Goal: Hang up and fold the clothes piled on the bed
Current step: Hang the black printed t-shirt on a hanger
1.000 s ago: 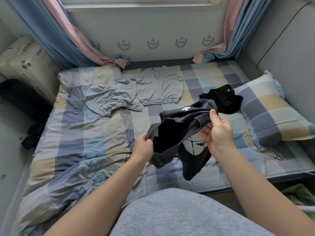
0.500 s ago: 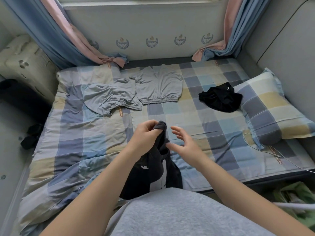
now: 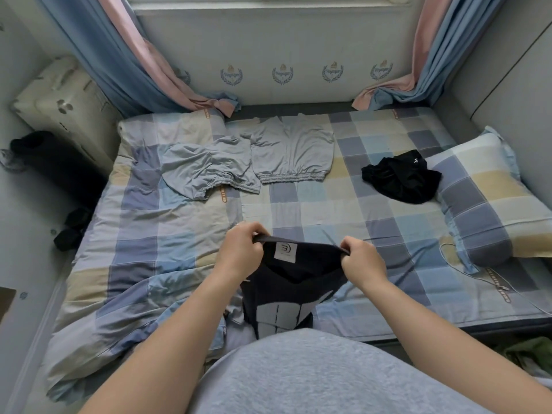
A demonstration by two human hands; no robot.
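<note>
Shirt (image 3: 295, 276) neck edge, pinched by left hand (image 3: 242, 249), right hand (image 3: 363, 261), above checked bed (image 3: 343, 210)

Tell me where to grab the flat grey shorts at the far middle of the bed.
Take the flat grey shorts by the gathered elastic waistband, pinching near each end and coming from the near side. That edge is nearest and lies straight, so they should lift evenly.
</note>
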